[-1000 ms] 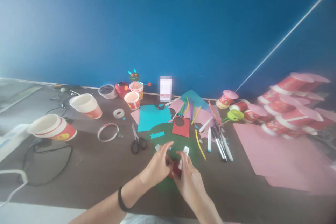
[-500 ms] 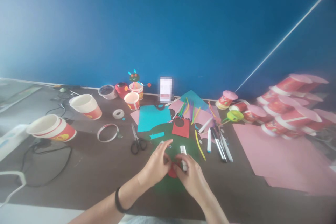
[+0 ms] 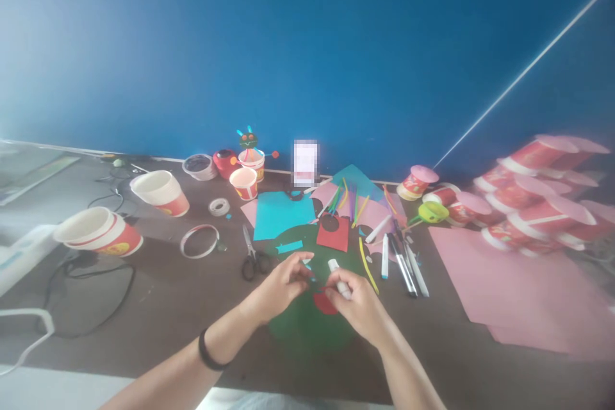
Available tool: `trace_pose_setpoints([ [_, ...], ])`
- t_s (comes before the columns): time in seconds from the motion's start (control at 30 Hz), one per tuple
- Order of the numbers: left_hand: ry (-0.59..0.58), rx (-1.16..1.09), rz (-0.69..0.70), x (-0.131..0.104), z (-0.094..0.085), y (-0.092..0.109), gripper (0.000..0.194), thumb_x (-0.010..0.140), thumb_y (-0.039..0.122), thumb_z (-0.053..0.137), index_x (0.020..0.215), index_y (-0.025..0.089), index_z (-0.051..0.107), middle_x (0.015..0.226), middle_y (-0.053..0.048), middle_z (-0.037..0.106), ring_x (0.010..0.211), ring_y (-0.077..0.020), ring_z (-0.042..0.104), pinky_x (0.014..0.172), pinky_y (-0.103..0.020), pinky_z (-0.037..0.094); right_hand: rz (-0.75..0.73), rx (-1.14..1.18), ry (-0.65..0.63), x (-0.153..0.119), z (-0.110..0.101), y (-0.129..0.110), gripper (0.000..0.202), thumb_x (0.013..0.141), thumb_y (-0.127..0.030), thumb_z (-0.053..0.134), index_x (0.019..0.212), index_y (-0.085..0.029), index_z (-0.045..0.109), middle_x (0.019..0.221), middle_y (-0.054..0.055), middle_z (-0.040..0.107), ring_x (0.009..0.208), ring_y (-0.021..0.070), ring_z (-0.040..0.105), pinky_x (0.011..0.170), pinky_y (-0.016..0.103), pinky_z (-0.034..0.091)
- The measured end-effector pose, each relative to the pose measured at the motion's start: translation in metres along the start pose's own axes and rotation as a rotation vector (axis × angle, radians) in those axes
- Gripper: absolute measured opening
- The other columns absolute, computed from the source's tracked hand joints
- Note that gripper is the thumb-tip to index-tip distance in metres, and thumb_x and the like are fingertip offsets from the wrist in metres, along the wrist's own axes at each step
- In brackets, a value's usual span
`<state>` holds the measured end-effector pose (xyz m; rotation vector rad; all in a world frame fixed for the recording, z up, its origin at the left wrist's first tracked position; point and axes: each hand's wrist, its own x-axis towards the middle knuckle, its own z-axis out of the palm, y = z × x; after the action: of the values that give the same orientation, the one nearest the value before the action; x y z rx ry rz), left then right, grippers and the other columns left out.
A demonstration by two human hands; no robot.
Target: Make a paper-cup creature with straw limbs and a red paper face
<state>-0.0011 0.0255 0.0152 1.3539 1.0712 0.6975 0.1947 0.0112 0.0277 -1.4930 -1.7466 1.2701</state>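
A red paper piece [image 3: 326, 303] lies on the green paper [image 3: 307, 333], just left of my right hand. My right hand [image 3: 358, 298] is closed round a white glue stick or marker [image 3: 338, 275]. To the left, my left hand [image 3: 283, 287] hovers over the green paper with its fingers apart, nothing visible between them. Beyond the hands are a red sheet with a round hole [image 3: 336, 240] and a small blue strip [image 3: 289, 246]. Black-handled scissors [image 3: 250, 256] rest left of the green paper.
Paper cups [image 3: 100, 234] stand at the left. Pens [image 3: 406, 266] and pink sheets [image 3: 504, 288] lie to the right, below stacked cups [image 3: 542, 205]. A blue sheet [image 3: 278, 211], a cup with a pipe-cleaner figure [image 3: 252, 160] and a tape ring [image 3: 199, 242] are farther back.
My hands have moved apart, leaving the red piece on the green paper. My right hand has taken hold of the white stick, which is now tilted.
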Motion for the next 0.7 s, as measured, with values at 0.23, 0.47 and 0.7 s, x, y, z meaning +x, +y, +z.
trace_pose_setpoints([
  [0.23,-0.086,0.156,0.088,-0.002,-0.006,0.013,0.048,0.076,0.008,0.047,0.122,0.018,0.042,0.092,-0.005,0.060,0.087,-0.0174,0.056,0.079,-0.032,0.044,-0.036,-0.015,-0.047,0.003,-0.001,-0.011,0.010,0.076,-0.021,0.051,0.066,-0.019,0.050,0.055,-0.008,0.031,0.053,0.0082,0.030,0.049,0.018,0.025],
  [0.47,-0.117,0.219,0.150,-0.003,-0.004,0.018,0.049,0.076,0.006,0.045,0.122,0.020,0.041,0.091,-0.003,0.061,0.084,-0.0156,0.058,0.079,-0.031,0.044,-0.037,-0.004,-0.041,0.006,-0.001,-0.010,0.009,0.074,-0.019,0.051,0.065,-0.019,0.050,0.055,-0.008,0.030,0.051,0.0081,0.029,0.048,0.018,0.024],
  [0.7,-0.092,0.246,0.125,-0.005,-0.002,0.020,0.051,0.072,0.003,0.044,0.121,0.019,0.043,0.091,-0.004,0.061,0.084,-0.0162,0.057,0.079,-0.030,0.044,-0.034,0.032,-0.033,0.006,0.001,-0.009,0.008,0.073,-0.019,0.050,0.065,-0.019,0.050,0.054,-0.008,0.032,0.050,0.0082,0.029,0.047,0.018,0.025],
])
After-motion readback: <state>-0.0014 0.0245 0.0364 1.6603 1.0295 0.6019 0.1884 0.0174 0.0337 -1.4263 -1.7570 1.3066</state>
